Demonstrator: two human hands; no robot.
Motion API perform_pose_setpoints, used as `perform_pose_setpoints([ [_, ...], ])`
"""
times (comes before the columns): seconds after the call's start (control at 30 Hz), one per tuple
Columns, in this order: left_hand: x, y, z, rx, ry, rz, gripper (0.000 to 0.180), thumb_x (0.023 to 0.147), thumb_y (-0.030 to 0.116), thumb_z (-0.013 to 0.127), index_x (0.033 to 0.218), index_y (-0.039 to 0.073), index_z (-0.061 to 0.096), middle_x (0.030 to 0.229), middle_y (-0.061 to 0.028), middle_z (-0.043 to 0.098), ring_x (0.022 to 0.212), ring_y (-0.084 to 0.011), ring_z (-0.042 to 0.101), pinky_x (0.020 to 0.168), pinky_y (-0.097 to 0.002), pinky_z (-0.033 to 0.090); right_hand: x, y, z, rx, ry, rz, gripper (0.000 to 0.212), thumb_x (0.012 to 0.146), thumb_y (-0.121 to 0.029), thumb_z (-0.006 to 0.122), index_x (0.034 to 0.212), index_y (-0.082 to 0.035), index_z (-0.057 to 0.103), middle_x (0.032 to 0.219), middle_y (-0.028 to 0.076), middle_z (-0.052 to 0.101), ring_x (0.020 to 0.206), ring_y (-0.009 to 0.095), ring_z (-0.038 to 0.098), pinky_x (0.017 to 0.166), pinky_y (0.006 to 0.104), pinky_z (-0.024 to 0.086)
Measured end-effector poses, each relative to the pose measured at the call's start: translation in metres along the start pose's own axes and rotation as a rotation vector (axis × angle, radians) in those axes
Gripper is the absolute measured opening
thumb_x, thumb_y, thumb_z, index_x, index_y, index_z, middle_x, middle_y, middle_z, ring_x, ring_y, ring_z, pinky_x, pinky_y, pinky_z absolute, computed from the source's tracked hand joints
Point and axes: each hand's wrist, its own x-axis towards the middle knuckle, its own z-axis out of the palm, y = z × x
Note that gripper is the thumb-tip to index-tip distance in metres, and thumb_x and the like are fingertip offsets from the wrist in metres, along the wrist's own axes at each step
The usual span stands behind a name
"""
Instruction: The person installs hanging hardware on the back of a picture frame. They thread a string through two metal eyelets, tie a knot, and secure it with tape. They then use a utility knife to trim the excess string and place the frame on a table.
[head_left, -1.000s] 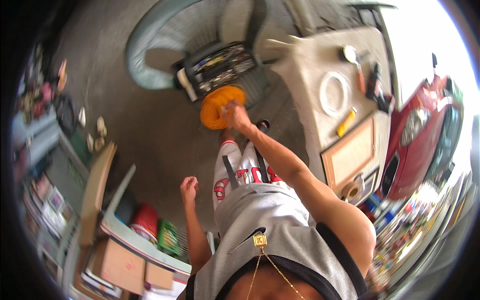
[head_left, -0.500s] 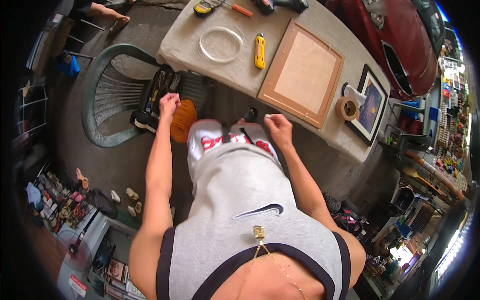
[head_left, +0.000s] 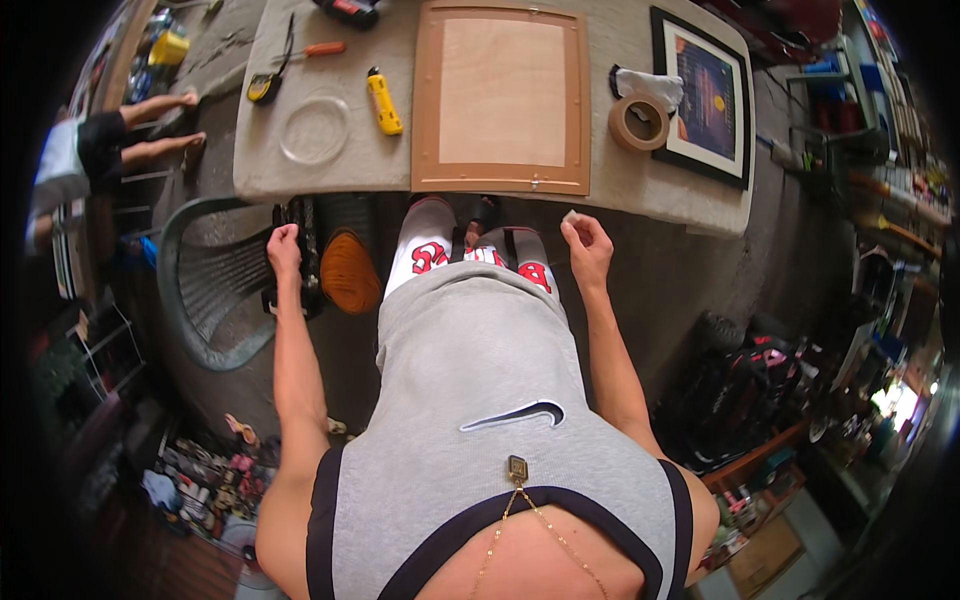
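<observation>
My right hand (head_left: 589,252) is raised just off the table's front edge, with thumb and fingers pinching a small pale piece (head_left: 570,214). My left hand (head_left: 284,249) is closed in front of the green plastic chair (head_left: 205,275); whatever it may hold is hidden. On the cloth-covered table (head_left: 390,165), a wooden picture frame (head_left: 430,100) lies back side up, its lower edge along the table's front. Left of it are a yellow utility knife (head_left: 383,102) and a coil of clear line (head_left: 315,131). A roll of brown tape (head_left: 622,128) overlaps a black-framed picture (head_left: 742,110) on the right.
A tape measure (head_left: 264,88), an orange-handled screwdriver (head_left: 325,48) and a dark power tool (head_left: 347,10) lie at the table's far left. An orange-brown round object (head_left: 350,272) is beside the chair. Another person (head_left: 95,150) is at far left.
My view has turned, so the table now sits squarely ahead. Both hands have spread farther apart. The pale piece in my right fingers shows more clearly, and another person's body has come into view.
</observation>
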Motion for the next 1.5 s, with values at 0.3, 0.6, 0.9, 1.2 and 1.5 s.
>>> perform_pose_setpoints([
  [0.3, -0.019, 0.161, 0.089, 0.172, -0.253, 0.564, 0.020, 0.084, 0.021, 0.069, 0.092, 0.003, 0.070, 0.075, -0.0040, 0.063, 0.066, -0.0123, 0.058, 0.066, -0.0265, 0.048, 0.067, -0.045, 0.077, -0.314, 0.151, -0.203, 0.050, 0.075, -0.009, 0.072, 0.120, -0.008, 0.050, 0.084, 0.012, 0.065, 0.073, 0.026, 0.065, 0.070, 0.0383, 0.052],
  [0.6, -0.014, 0.268, 0.189, 0.002, -0.734, 0.915, 0.012, 0.090, 0.012, 0.058, 0.098, 0.002, 0.060, 0.073, -0.0017, 0.059, 0.067, -0.0103, 0.055, 0.063, -0.0270, 0.046, 0.099, -0.047, 0.120, -0.476, 0.275, -0.098, 0.054, 0.075, 0.000, 0.058, 0.125, -0.005, 0.041, 0.075, 0.013, 0.063, 0.072, 0.034, 0.064, 0.068, 0.0457, 0.050],
  [0.9, -0.101, 0.311, 0.321, 0.465, -1.414, 1.431, 0.028, 0.081, 0.029, 0.070, 0.106, 0.016, 0.070, 0.079, -0.0082, 0.055, 0.075, -0.0216, 0.058, 0.064, -0.0370, 0.046, 0.096, -0.044, 0.138, -0.526, 0.513, -0.163, 0.052, 0.078, -0.001, 0.058, 0.126, -0.004, 0.038, 0.070, 0.010, 0.063, 0.066, 0.034, 0.064, 0.060, 0.0443, 0.050],
  [1.2, -0.106, 0.324, 0.357, 0.717, -1.614, 1.720, 0.017, 0.076, 0.031, 0.072, 0.084, 0.016, 0.074, 0.091, -0.0072, 0.050, 0.082, -0.0238, 0.058, 0.065, -0.0374, 0.047, 0.093, -0.047, 0.144, -0.355, 0.552, -0.034, 0.054, 0.079, 0.004, 0.058, 0.128, -0.003, 0.037, 0.076, 0.015, 0.061, 0.074, 0.036, 0.062, 0.068, 0.0453, 0.049],
  [1.5, -0.104, 0.329, 0.382, 0.711, -1.812, 1.928, 0.011, 0.077, 0.022, 0.069, 0.078, 0.010, 0.068, 0.096, -0.0057, 0.049, 0.096, -0.0226, 0.055, 0.070, -0.0361, 0.046, 0.067, -0.066, 0.157, 0.236, 0.722, 0.339, 0.024, 0.086, -0.011, 0.066, 0.105, -0.001, 0.057, 0.081, 0.005, 0.064, 0.074, 0.015, 0.061, 0.065, 0.0288, 0.049],
])
